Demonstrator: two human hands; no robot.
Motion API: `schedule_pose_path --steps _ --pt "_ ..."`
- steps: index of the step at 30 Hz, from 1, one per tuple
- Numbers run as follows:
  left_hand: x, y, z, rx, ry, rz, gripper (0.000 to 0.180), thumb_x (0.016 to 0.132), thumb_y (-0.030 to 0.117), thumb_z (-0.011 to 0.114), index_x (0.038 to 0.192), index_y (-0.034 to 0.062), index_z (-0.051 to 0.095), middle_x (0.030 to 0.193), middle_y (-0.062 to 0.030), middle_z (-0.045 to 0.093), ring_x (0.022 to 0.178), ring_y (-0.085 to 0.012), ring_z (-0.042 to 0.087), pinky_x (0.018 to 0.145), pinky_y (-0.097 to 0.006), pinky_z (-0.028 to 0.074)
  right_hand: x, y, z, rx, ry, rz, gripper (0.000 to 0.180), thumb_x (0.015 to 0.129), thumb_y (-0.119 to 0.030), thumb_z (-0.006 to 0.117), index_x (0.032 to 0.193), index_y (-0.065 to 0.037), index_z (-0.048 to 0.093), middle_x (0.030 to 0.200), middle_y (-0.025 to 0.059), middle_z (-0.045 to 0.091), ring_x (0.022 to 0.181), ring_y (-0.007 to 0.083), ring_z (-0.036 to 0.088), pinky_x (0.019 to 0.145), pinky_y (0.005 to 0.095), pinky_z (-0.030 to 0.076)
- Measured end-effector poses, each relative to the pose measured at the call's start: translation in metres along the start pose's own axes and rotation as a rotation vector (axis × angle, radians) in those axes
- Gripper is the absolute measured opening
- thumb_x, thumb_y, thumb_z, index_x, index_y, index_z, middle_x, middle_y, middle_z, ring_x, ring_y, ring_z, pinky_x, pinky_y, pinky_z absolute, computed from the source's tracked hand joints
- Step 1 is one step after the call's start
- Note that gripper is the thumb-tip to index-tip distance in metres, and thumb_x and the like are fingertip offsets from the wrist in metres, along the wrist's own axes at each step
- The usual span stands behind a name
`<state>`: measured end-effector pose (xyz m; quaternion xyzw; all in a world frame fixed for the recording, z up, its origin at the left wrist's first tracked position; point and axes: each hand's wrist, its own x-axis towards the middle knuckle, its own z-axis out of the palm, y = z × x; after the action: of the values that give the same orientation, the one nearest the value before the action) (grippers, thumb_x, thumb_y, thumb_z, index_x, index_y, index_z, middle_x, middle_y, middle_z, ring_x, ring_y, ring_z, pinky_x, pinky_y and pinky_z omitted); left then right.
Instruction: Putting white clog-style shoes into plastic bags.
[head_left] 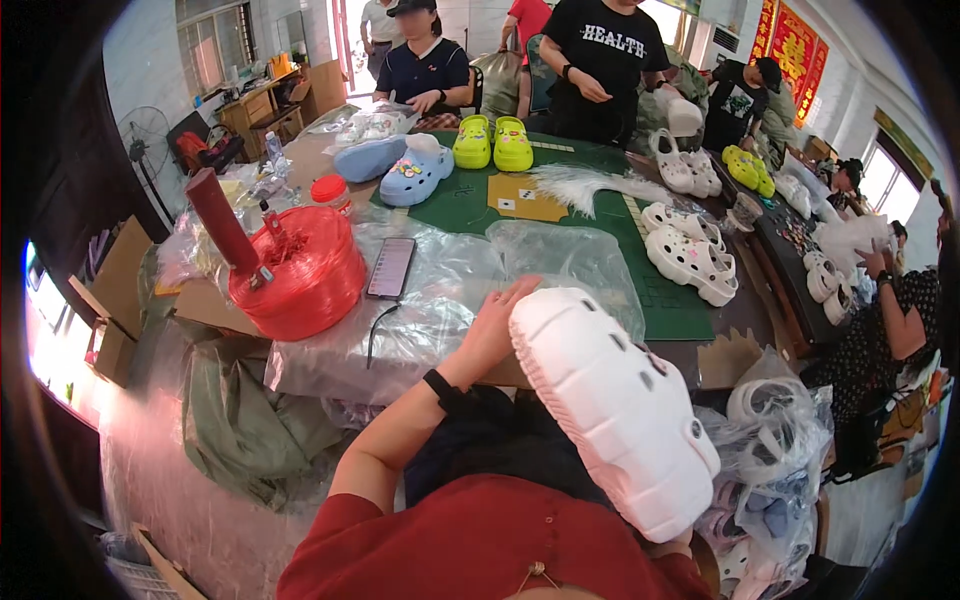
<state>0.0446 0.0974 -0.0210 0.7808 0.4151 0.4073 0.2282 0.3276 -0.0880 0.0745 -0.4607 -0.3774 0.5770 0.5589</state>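
Observation:
A large white clog (615, 410) is raised close in front of me, tilted, with its chunky pale side and sole toward my view. My left hand (496, 325), with a black band at the wrist, grips it by the upper left end; some of its fingers are hidden behind the clog. The clog hides my right hand; only a bit of that arm shows below it. Just past my left hand, a clear plastic bag (580, 265) lies flat on the table over a green cutting mat (680, 322).
Left are a phone (391, 268), a red twine roll (300, 275) and a red-lidded jar (330, 192). Blue clogs (415, 172), lime clogs (492, 143), white fibre strands (600, 185) and white clogs (692, 255) lie beyond. Bagged clogs (770, 430) are at right. Several people work around.

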Motion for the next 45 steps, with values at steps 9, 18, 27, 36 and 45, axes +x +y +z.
schedule_pose_path --steps 9,18,27,36,45 --pt "0.006 0.054 -0.063 -0.359 -0.029 -0.080 0.073 0.079 -0.008 0.063 0.147 0.0132 0.047 0.152 -0.0052 0.046 0.112 -0.0211 0.059 0.095 -0.036 0.050 0.041 -0.004 0.012 -0.130 -0.236 0.002 0.032 0.090 -0.002 0.058 0.121 0.004 0.063 0.106 0.0065 0.071 0.092 0.0120 0.067 0.083 0.0272 0.053" --pt "0.002 0.084 -0.073 -0.222 -0.134 0.158 0.088 0.064 -0.018 0.036 0.146 0.0114 0.046 0.149 -0.0093 0.049 0.131 -0.0293 0.047 0.108 -0.037 0.039 0.050 0.001 0.001 -0.341 -0.189 -0.078 0.026 0.088 -0.007 0.060 0.112 0.002 0.066 0.097 0.0007 0.069 0.086 0.0087 0.060 0.076 0.0256 0.048" --pt "0.001 0.133 -0.063 -0.060 -0.264 0.250 0.080 0.068 -0.015 0.038 0.141 0.0138 0.052 0.147 -0.0164 0.048 0.137 -0.0357 0.042 0.114 -0.041 0.034 0.038 -0.008 0.011 -1.010 -0.083 -0.432 0.026 0.080 -0.021 0.068 0.099 -0.003 0.064 0.072 0.0178 0.063 0.062 0.0341 0.063 0.058 0.0399 0.048" --pt "-0.008 0.149 -0.065 0.061 -0.260 0.262 0.070 0.075 -0.013 0.045 0.137 0.0173 0.057 0.144 -0.0063 0.056 0.137 -0.0358 0.044 0.113 -0.041 0.039 0.046 0.014 0.001 -0.551 0.111 -0.352 0.027 0.084 -0.013 0.065 0.107 0.000 0.065 0.077 0.0120 0.067 0.069 0.0151 0.062 0.065 0.0310 0.050" --pt "-0.012 0.149 -0.061 -0.223 -0.443 0.242 0.074 0.072 -0.017 0.037 0.136 0.0122 0.059 0.141 -0.0085 0.056 0.140 -0.0331 0.039 0.112 -0.042 0.038 0.038 0.014 0.008 -1.027 0.040 -0.528 0.024 0.083 -0.023 0.067 0.097 -0.004 0.063 0.068 0.0155 0.060 0.060 0.0341 0.061 0.056 0.0416 0.046"
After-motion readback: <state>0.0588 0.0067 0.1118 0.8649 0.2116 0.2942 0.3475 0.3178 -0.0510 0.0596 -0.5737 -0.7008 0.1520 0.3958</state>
